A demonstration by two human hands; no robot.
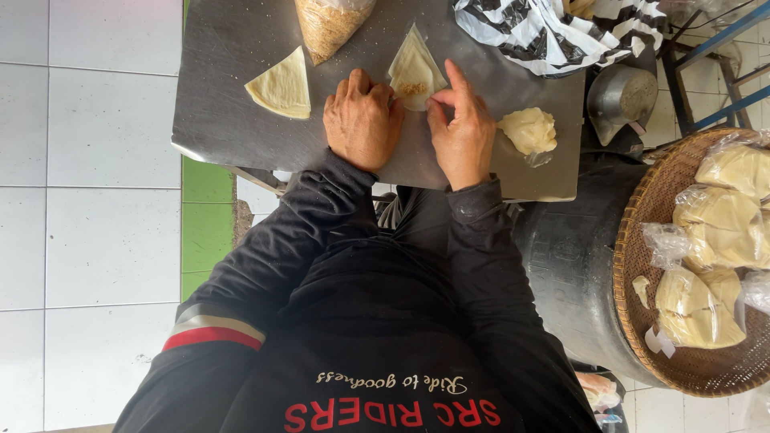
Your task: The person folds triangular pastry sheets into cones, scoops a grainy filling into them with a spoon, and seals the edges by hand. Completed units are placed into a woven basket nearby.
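A pale triangular dough wrapper [414, 66] lies on the metal tray table [224, 112], with a small heap of brown crumbly filling on it. My left hand [362, 120] rests knuckles up at the wrapper's left edge, its fingertips on the dough. My right hand [460, 128] pinches the wrapper's right edge between thumb and forefinger. A second quarter-circle wrapper [282, 87] lies flat to the left, apart from both hands. A lump of pale dough or paste [528, 129] sits on plastic just right of my right hand.
A clear bag of brown filling [325, 26] lies at the tray's far edge. A black-and-white striped plastic bag [553, 32] sits far right. A metal pot [622, 96] and a woven basket [642, 265] holding bagged wrappers stand right. White floor tiles lie left.
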